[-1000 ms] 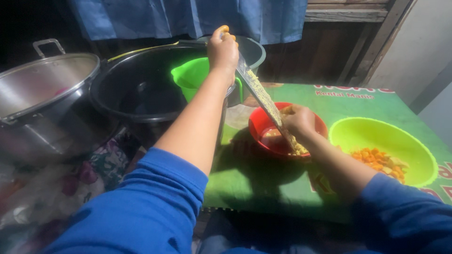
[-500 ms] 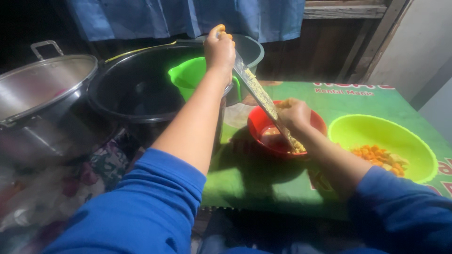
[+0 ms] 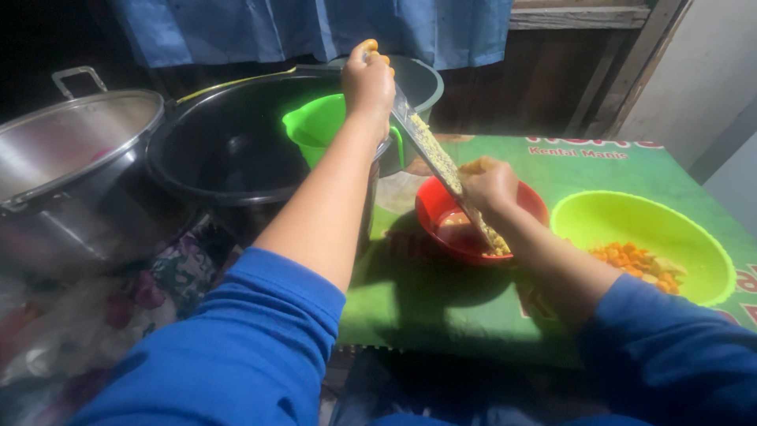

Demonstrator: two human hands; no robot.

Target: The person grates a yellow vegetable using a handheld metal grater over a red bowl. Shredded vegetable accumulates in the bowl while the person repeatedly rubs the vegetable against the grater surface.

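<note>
Gripping grater (image 3: 430, 150) top, left hand (image 3: 369, 79); right hand (image 3: 489, 183) clutching food above red bowl (image 3: 441, 217)

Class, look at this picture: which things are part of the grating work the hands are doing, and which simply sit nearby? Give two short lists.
In use:
- left hand, holding the top of the flat grater
- right hand, pressing food on the grater
- red bowl under the grater

Sitting nearby:
- lime bowl with orange pieces
- black basin
- green jug
- steel pot
</note>
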